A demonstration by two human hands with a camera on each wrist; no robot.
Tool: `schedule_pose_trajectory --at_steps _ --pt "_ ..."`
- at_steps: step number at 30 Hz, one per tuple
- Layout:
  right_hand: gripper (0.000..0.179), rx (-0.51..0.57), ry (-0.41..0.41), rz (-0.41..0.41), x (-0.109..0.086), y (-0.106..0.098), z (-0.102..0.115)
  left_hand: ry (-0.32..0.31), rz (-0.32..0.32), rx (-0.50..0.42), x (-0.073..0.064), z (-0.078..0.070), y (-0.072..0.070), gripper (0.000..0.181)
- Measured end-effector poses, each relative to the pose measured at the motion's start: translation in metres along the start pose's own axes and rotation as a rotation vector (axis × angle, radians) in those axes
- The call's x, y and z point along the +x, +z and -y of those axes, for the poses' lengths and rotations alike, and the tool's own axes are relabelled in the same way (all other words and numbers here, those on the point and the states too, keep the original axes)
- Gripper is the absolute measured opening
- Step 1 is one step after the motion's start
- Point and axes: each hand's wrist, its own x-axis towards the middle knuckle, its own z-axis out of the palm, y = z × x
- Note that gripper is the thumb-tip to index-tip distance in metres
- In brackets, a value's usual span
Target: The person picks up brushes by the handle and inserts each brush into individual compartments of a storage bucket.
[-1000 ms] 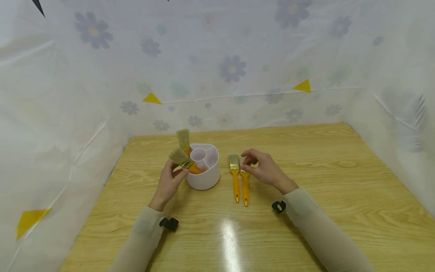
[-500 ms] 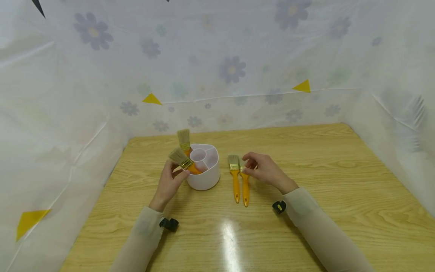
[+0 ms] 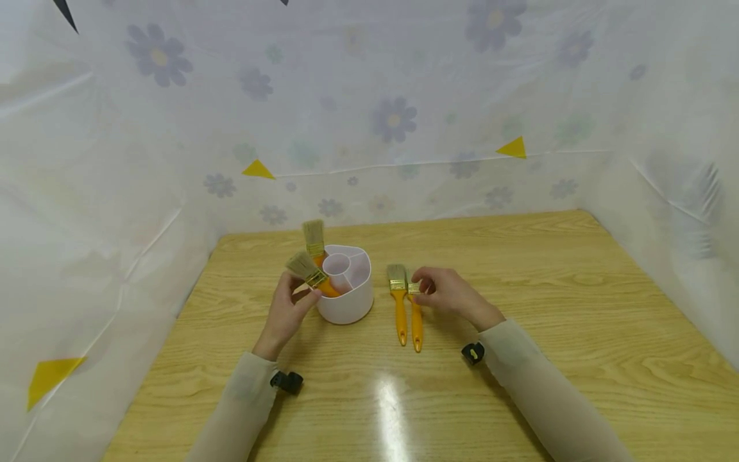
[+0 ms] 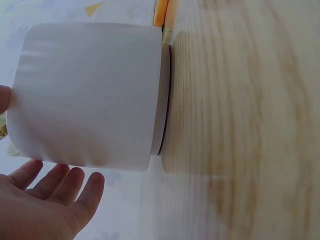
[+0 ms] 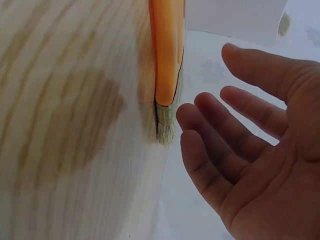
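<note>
In the head view a white divided holder (image 3: 346,309) stands on the table, with two paintbrushes leaning out of its left side, a rear brush (image 3: 314,237) and a front brush (image 3: 308,269). My left hand (image 3: 287,307) holds the holder at its left, thumb at the rim and fingertips at the wall (image 4: 90,95) in the left wrist view. Two more orange-handled paintbrushes lie side by side to the right, a left brush (image 3: 400,308) and a right brush (image 3: 416,324). My right hand (image 3: 450,295) hovers over the right brush's bristle end, thumb and fingers apart around it.
The wooden table (image 3: 519,256) has a back edge against a flowered white curtain (image 3: 369,96), with more white sheeting at both sides. Yellow triangles (image 3: 258,169) mark the sheeting. A camera sits on each wrist.
My right hand has come down slightly, toward the ferrule of the right brush. My left hand, the holder and the brushes have stayed in place.
</note>
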Motion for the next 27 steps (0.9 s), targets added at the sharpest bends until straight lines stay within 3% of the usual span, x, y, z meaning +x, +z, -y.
schedule_pose_trajectory --at_steps 2,9,21,27 --pt "0.032 -0.005 0.008 0.019 0.000 0.001 -0.001 -0.005 0.002 -0.001 0.000 0.000 0.000 0.052" --pt "0.030 -0.044 0.030 0.090 0.001 0.005 -0.001 0.013 -0.019 -0.004 0.007 0.033 -0.003 0.051" --pt "0.024 -0.088 0.027 0.183 0.001 0.010 -0.003 -0.012 -0.022 -0.004 0.006 0.032 -0.003 0.050" --pt "0.024 -0.097 0.011 0.221 -0.002 0.009 -0.001 -0.014 -0.009 -0.005 0.003 0.011 -0.001 0.049"
